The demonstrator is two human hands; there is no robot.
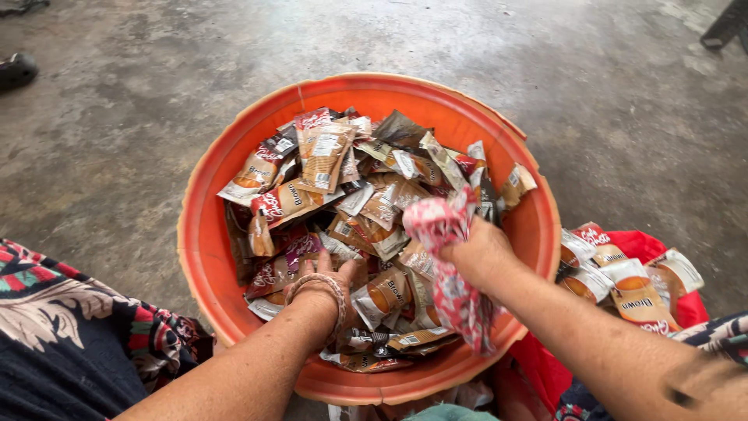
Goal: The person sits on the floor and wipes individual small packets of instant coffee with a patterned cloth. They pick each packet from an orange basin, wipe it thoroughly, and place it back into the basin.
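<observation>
An orange plastic basin (204, 234) sits on the floor in front of me, filled with several small brown and red sachets (323, 156). My left hand (331, 273), with a beaded bracelet at the wrist, reaches down into the sachets, its fingers buried among them. My right hand (477, 251) is closed on a red and white patterned cloth (448, 273), held over the right half of the basin. The cloth hangs down past the basin's near rim.
More sachets (623, 281) lie piled on a red bag (686, 308) to the right of the basin. Bare grey concrete floor (117, 140) surrounds it. A dark shoe (15, 70) lies at far left. My patterned garment (70, 320) covers the lower left.
</observation>
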